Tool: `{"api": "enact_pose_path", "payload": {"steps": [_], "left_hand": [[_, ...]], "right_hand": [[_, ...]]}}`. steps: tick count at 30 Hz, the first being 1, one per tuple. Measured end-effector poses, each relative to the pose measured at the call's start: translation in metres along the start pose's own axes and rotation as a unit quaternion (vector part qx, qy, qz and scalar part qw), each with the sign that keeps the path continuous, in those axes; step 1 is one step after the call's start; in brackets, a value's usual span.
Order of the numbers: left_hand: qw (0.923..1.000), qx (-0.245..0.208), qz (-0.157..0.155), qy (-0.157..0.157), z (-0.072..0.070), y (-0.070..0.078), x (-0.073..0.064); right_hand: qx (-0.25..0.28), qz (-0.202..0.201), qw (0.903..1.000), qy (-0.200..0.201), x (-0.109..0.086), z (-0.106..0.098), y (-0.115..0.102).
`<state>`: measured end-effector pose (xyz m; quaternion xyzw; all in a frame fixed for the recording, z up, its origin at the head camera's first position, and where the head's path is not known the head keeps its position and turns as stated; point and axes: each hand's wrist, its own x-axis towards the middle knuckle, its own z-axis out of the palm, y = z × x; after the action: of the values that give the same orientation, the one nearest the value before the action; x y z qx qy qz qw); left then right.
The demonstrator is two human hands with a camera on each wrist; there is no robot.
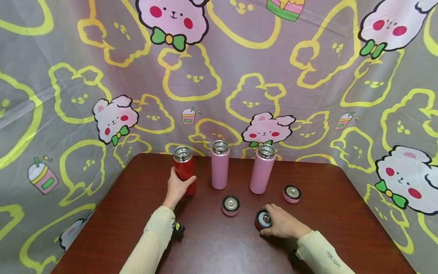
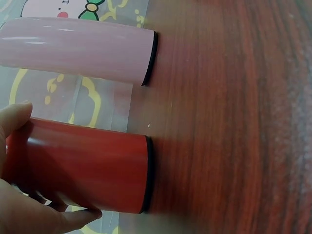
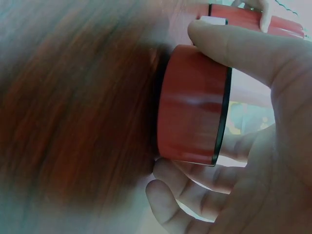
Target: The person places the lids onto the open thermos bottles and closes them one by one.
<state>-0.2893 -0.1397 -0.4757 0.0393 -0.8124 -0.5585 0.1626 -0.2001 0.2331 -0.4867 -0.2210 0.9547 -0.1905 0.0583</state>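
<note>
My left hand (image 1: 177, 187) grips a red thermos bottle (image 1: 183, 169), which stands upright and lidless at the table's back left. In the left wrist view, thumb and fingers wrap round the body of the red bottle (image 2: 92, 168), its black base on the wood. My right hand (image 1: 282, 222) holds a red bottle lid (image 1: 259, 225) at the table's middle right, its inner side facing up. The right wrist view shows the thumb on one side of the red lid (image 3: 192, 105) and curled fingers on the other, with the lid at the tabletop.
Two lidless pink thermos bottles, one in the middle (image 1: 219, 170) and one to its right (image 1: 261, 173), stand upright. Before them lie two pink lids, one nearer (image 1: 230, 212) and one farther right (image 1: 292, 198), inner sides up. A patterned curtain (image 1: 219, 91) surrounds the brown table (image 1: 212, 247).
</note>
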Motion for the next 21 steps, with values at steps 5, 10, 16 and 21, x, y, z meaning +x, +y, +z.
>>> {"api": "enact_pose_path", "payload": {"steps": [5,10,16,21], "left_hand": [[1.0000,0.004,0.006,0.001,-0.001,0.001,-0.003],[0.9998,0.009,0.012,-0.012,-0.001,0.004,-0.010],[0.9996,0.016,0.015,-0.017,-0.002,0.007,-0.020],[0.9993,0.019,0.023,-0.022,-0.003,0.007,-0.024]], "right_hand": [[-0.006,-0.002,1.0000,0.006,0.000,0.001,0.000],[-0.001,0.009,0.9999,0.012,-0.002,0.001,0.001],[0.002,0.007,0.9998,0.017,-0.003,0.001,0.001],[-0.003,0.000,0.9997,0.022,-0.002,0.002,0.002]]}}
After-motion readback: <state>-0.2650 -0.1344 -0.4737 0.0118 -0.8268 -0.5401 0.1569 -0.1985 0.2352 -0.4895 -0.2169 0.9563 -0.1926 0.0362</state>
